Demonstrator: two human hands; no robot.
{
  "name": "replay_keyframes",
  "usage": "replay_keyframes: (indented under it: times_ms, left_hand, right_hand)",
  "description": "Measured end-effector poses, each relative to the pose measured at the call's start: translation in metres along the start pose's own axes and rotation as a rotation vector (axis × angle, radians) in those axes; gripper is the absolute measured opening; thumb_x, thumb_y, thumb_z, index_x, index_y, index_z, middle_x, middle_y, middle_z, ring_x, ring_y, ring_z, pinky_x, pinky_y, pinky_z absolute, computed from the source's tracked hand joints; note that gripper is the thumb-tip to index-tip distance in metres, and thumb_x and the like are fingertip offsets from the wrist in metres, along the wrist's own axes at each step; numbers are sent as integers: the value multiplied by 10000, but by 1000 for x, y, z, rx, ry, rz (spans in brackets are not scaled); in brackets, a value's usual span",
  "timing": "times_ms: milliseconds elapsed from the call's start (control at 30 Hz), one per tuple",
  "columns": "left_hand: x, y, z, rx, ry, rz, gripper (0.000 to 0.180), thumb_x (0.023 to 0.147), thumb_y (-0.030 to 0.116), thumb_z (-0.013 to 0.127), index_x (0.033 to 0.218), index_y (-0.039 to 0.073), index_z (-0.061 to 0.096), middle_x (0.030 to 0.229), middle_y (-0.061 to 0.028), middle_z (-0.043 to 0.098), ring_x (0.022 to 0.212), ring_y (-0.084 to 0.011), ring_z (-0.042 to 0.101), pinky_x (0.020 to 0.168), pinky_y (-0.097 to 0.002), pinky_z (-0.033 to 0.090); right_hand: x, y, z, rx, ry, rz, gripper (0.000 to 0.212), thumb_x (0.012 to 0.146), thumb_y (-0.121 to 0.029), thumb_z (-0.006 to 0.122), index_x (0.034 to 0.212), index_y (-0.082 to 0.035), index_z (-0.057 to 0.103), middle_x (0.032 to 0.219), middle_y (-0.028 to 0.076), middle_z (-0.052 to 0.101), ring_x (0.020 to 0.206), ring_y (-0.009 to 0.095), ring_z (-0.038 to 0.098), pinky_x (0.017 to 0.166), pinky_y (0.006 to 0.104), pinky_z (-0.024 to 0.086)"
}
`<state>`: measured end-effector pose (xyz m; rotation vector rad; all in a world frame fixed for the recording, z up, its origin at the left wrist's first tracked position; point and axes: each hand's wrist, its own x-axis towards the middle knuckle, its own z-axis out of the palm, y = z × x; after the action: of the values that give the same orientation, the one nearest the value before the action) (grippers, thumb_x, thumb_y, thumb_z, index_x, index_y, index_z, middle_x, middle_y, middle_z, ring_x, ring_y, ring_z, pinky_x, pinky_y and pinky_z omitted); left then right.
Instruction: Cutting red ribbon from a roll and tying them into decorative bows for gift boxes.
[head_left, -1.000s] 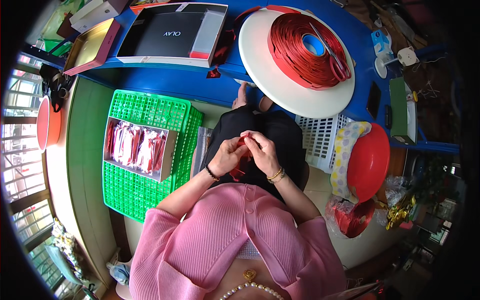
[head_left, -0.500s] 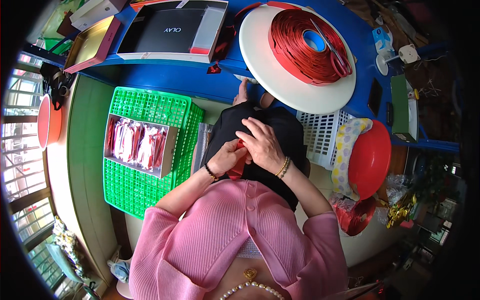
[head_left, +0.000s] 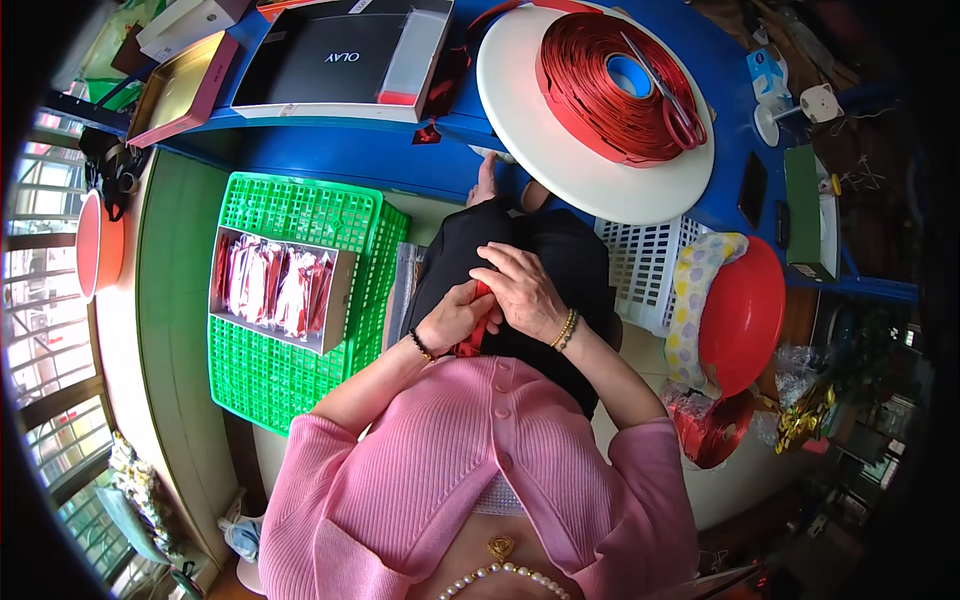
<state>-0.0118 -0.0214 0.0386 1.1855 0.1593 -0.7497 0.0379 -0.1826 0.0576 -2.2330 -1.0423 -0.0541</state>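
Above my lap, my two hands meet around a piece of red ribbon (head_left: 469,346). My left hand (head_left: 449,319) is closed, pinching the ribbon between thumb and fingers. Over it lies my right hand (head_left: 524,297), its upper fingers stretched out and its lower fingers bent against the ribbon. Part of the ribbon shows between the hands and a folded part hangs below them, near my pink cardigan. How it is folded or tied is hidden by the fingers.
A large roll of red ribbon (head_left: 570,95) with scissors (head_left: 668,100) on it rests on a round white board (head_left: 510,130). To the left, an open box of wrapped red pieces (head_left: 275,285) sits on a green basket (head_left: 290,205). A red basin (head_left: 745,320) stands right.
My hands stay together at almost the same spot, with small finger shifts. The hanging ribbon below them has drawn in and shows less. The surroundings look the same.
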Motion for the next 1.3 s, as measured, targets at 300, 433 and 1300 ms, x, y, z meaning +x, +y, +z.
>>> replay_keyframes:
  times_ms: [300, 433, 1300]
  left_hand:
    - [15, 25, -12, -303, 239, 67, 189, 953, 160, 439, 1063, 51, 546, 843, -50, 628, 730, -145, 621, 674, -262, 501]
    - [27, 32, -8, -474, 276, 176, 188, 960, 161, 430, 1049, 35, 538, 806, -67, 618, 679, -161, 618, 633, -266, 520]
    - [27, 66, -15, -165, 224, 495, 247, 947, 172, 467, 1126, 14, 532, 1064, -123, 610, 937, -174, 596, 838, -290, 462]
  right_hand:
    - [-7, 0, 2, 521, 185, 598, 499, 825, -183, 640, 1241, 18, 450, 1120, 161, 594, 1023, 244, 589, 851, 342, 466]
    - [-14, -9, 37, 1057, 141, 655, 577, 835, -223, 662, 1276, 33, 392, 1115, 123, 588, 1027, 184, 569, 835, 295, 479]
    - [10, -15, 18, 886, 252, 763, 198, 853, -147, 628, 762, 28, 647, 620, 53, 621, 581, 61, 567, 525, 226, 449]
